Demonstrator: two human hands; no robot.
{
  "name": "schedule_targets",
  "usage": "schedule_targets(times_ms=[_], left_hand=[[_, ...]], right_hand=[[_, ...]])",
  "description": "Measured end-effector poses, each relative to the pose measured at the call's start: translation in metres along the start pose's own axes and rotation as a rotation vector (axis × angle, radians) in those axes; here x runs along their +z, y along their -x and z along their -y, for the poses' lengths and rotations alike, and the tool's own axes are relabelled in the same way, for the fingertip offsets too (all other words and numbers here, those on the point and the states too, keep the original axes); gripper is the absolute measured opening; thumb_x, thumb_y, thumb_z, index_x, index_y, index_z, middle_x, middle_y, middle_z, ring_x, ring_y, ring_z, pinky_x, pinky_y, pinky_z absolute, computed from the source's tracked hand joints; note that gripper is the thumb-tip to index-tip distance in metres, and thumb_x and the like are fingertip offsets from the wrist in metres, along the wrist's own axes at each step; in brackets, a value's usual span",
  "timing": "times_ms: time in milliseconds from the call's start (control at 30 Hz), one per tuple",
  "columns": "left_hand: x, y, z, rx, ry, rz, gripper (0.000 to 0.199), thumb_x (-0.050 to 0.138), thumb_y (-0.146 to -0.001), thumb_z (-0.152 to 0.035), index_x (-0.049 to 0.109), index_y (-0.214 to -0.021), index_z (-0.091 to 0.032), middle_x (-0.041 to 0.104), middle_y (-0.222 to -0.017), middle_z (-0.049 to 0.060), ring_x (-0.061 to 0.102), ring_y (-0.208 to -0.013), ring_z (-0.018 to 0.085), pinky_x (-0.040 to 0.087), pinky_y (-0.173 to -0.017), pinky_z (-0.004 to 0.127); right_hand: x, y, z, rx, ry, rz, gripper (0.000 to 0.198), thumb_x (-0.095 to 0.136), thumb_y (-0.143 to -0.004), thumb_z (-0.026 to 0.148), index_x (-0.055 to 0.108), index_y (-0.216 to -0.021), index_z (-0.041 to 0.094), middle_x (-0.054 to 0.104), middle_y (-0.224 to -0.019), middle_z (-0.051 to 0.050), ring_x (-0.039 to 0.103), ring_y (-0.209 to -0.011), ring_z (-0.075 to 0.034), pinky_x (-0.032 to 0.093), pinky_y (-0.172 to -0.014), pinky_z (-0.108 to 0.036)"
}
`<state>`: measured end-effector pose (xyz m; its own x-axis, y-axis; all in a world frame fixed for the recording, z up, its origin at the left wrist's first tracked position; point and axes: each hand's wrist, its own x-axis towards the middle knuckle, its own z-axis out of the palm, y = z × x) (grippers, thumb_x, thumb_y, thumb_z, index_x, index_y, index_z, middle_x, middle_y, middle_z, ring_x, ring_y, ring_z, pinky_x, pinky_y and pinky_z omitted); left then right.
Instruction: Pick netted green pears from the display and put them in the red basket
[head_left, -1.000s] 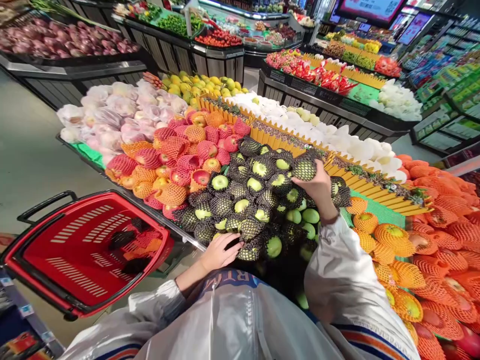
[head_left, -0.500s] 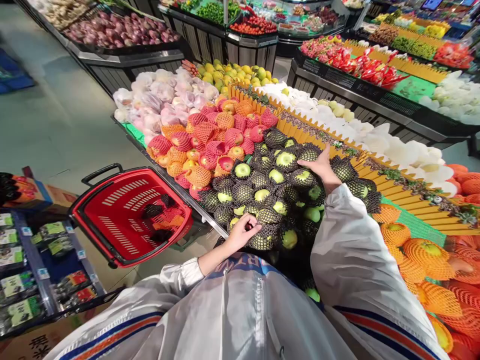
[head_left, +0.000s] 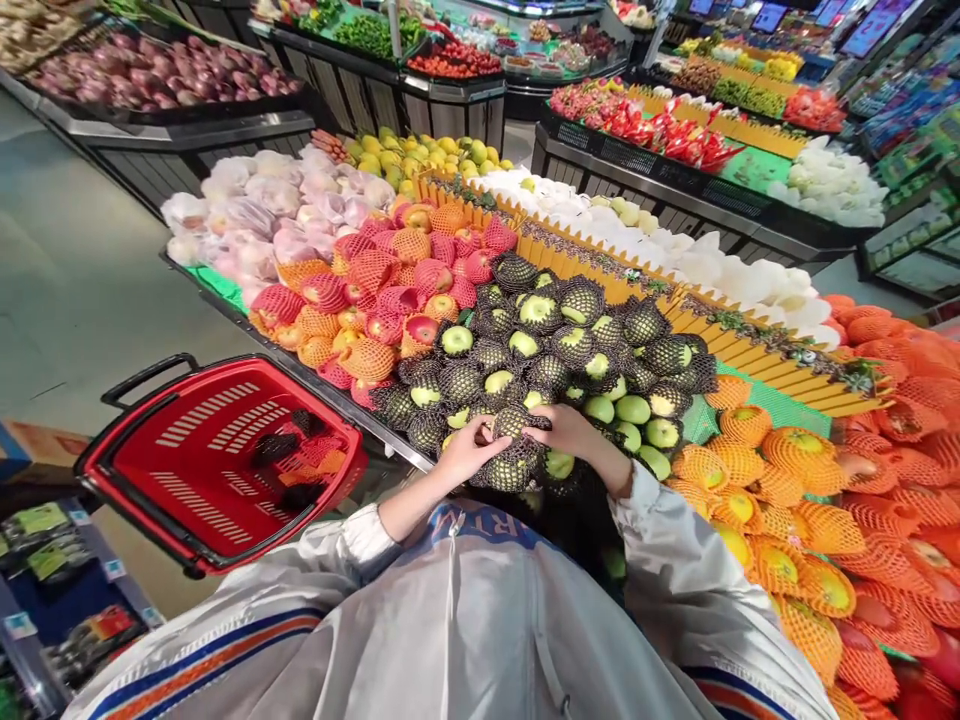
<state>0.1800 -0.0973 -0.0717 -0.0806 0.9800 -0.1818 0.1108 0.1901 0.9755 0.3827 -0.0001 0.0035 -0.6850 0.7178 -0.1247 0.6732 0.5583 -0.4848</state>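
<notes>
Close in front of my body, both hands meet at a green apple in a black foam net [head_left: 513, 424]. My left hand [head_left: 466, 455] is closed on its left side, thumb stretched along the lower edge. From the right, the fingers of my right hand [head_left: 571, 437] close on the same apple. Part of the fruit's underside is hidden. Around and beyond it lies a heap of netted green apples [head_left: 499, 381]. Several bare green apples [head_left: 632, 409] show to the right of my right hand.
A red shopping basket [head_left: 202, 440] with a few netted fruits stands at the left. Red apples in pink and orange nets [head_left: 390, 290] lie behind left. Orange-netted fruits [head_left: 780, 570] fill the right. A yellow picket fence [head_left: 720, 335] divides the display.
My right hand has drawn back from the far apples toward me and closed on the netted apple at my left hand. The view has shifted to the right.
</notes>
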Motion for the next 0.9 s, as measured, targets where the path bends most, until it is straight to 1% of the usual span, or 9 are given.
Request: schedule_targets(times_ms=[100,167,367,433,500,600,700,800,900], left_hand=[[0.004,0.004,-0.012,-0.006,-0.405,-0.014,0.064,0.074,-0.082,-0.061,0.056,-0.126,-0.017,0.065,-0.085,0.004,0.066,-0.08,0.026,0.046,-0.071,0.032],[0.006,0.004,-0.017,-0.028,-0.579,-0.043,0.062,0.071,-0.086,-0.06,0.053,-0.126,-0.017,0.067,-0.087,0.008,0.067,-0.084,0.032,0.046,-0.071,0.035],[0.004,0.001,-0.013,0.055,-0.605,-0.037,0.063,0.074,-0.084,-0.054,0.052,-0.13,-0.016,0.069,-0.106,0.013,0.068,-0.101,0.035,0.052,-0.086,0.041],[0.001,0.002,-0.012,0.076,-0.665,-0.073,0.062,0.069,-0.085,-0.056,0.055,-0.128,-0.013,0.069,-0.106,0.016,0.066,-0.104,0.039,0.052,-0.088,0.044],[-0.002,0.003,-0.015,0.117,-0.67,-0.111,0.059,0.064,-0.085,-0.059,0.058,-0.118,-0.011,0.068,-0.094,0.016,0.067,-0.094,0.038,0.053,-0.083,0.045],[-0.007,0.005,-0.024,0.262,-0.489,-0.126,0.056,0.059,-0.082,-0.062,0.059,-0.108,-0.011,0.067,-0.089,0.014,0.066,-0.085,0.034,0.053,-0.082,0.044],[-0.009,0.004,-0.032,0.345,-0.136,-0.069,0.064,0.06,-0.082,-0.066,0.059,-0.115,-0.011,0.068,-0.108,0.015,0.065,-0.102,0.032,0.051,-0.096,0.043],[-0.005,0.0,-0.031,0.252,0.138,-0.008,0.076,0.061,-0.078,-0.074,0.057,-0.124,-0.013,0.066,-0.12,0.015,0.062,-0.114,0.033,0.05,-0.103,0.044],[0.0,-0.006,-0.028,0.096,0.329,-0.01,0.077,0.057,-0.072,-0.078,0.058,-0.117,-0.016,0.068,-0.115,0.013,0.062,-0.114,0.035,0.052,-0.101,0.047]], right_hand=[[0.019,0.006,0.008,0.012,0.02,-0.081,0.04,0.073,-0.086,0.024,0.069,-0.122,0.007,0.071,-0.115,-0.017,0.065,-0.108,-0.031,0.047,-0.101,-0.041],[0.023,0.01,0.014,0.014,0.035,-0.136,0.043,0.07,-0.087,0.023,0.068,-0.127,0.006,0.069,-0.119,-0.018,0.062,-0.114,-0.032,0.044,-0.107,-0.042],[0.017,0.029,0.025,-0.097,-0.081,-0.267,0.049,0.077,-0.084,0.037,0.072,-0.126,0.012,0.069,-0.117,-0.014,0.055,-0.122,-0.031,0.043,-0.112,-0.044],[0.011,0.034,0.026,-0.141,-0.228,-0.25,0.052,0.076,-0.085,0.042,0.071,-0.129,0.015,0.066,-0.127,-0.014,0.051,-0.129,-0.031,0.041,-0.114,-0.046],[0.005,0.039,0.028,-0.183,-0.452,-0.223,0.054,0.072,-0.089,0.046,0.067,-0.134,0.018,0.061,-0.137,-0.012,0.051,-0.133,-0.029,0.038,-0.117,-0.046],[-0.001,0.043,0.033,-0.127,-0.899,-0.248,0.058,0.059,-0.098,0.052,0.053,-0.146,0.021,0.058,-0.144,-0.011,0.052,-0.135,-0.024,0.036,-0.119,-0.044],[0.001,0.043,0.039,0.028,-1.109,-0.316,0.062,0.066,-0.09,0.059,0.054,-0.139,0.023,0.058,-0.142,-0.01,0.056,-0.128,-0.023,0.042,-0.113,-0.04],[0.005,0.042,0.042,0.06,-1.11,-0.32,0.054,0.082,-0.073,0.055,0.061,-0.11,0.022,0.064,-0.109,-0.006,0.06,-0.101,-0.02,0.051,-0.093,-0.034],[0.006,0.041,0.04,0.023,-1.145,-0.357,0.042,0.083,-0.075,0.051,0.056,-0.086,0.02,0.057,-0.087,-0.002,0.054,-0.082,-0.016,0.048,-0.079,-0.029]])
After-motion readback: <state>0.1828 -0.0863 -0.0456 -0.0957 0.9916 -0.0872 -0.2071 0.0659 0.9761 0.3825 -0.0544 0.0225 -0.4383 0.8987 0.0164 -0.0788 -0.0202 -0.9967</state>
